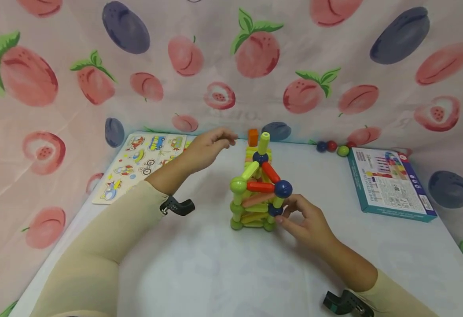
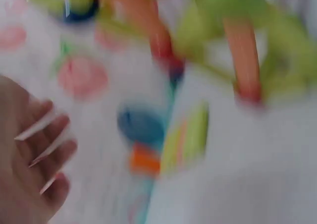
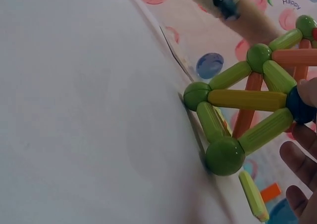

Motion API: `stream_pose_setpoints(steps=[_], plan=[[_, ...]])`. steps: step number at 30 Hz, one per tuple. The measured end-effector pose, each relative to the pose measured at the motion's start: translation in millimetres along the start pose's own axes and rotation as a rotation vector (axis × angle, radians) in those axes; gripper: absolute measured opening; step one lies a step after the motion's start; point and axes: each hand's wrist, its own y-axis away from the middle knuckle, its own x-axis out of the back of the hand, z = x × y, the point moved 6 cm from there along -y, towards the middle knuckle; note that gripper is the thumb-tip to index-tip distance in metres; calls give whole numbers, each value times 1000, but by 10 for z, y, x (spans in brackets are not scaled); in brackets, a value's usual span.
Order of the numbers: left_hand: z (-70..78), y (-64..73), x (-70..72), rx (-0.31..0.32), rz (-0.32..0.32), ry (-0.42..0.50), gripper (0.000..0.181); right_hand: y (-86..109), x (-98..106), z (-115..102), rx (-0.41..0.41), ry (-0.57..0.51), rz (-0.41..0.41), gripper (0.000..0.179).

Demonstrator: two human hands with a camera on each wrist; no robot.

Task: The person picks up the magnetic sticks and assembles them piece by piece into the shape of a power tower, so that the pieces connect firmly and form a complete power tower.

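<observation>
A tower of magnetic balls and sticks [image 1: 260,187] stands upright on the white table, in green, yellow, red, orange and blue. My right hand [image 1: 308,220] is at its right side, pinching a dark blue ball [image 3: 300,106] between thumb and fingers. One light green stick [image 1: 263,143] points up from the blue ball at the top. My left hand [image 1: 211,149] hovers to the tower's left, touching nothing, its fingers loosely extended. The left wrist view is blurred, with that hand [image 2: 29,159] apart from the tower.
Behind the tower lie a row of yellowish sticks [image 1: 249,153] and an orange block [image 1: 253,137]. A picture puzzle board [image 1: 126,169] lies at back left. On the right is a toy box [image 1: 391,182], near several loose balls [image 1: 332,146]. A patterned curtain [image 1: 215,53] hangs behind.
</observation>
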Motion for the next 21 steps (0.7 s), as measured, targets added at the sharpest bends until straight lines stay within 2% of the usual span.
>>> stream_pose_setpoints(steps=[2, 4, 6, 7, 10, 12, 16, 21], plan=[[-274, 54, 136, 29, 72, -297, 32, 1, -22, -12, -13, 8, -3, 41], [-543, 116, 231, 63, 105, -563, 30, -1, -39, -28, -20, 15, -4, 42], [-795, 192, 278, 111, 88, -730, 31, -9, -54, -45, -20, 16, -5, 43], [-897, 210, 282, 136, 67, -785, 32, -6, -47, -48, -23, 16, -2, 43], [-1157, 272, 276, 211, 15, -870, 31, -6, -36, -50, -24, 14, 1, 43], [-1263, 303, 264, 232, -3, -907, 30, -5, -34, -48, -21, 9, 2, 43], [-1356, 338, 239, 234, 3, -937, 25, 9, -39, -50, -15, 14, 6, 44], [-1388, 339, 161, 215, -22, -937, 21, 22, -50, -40, -34, 4, 0, 45]])
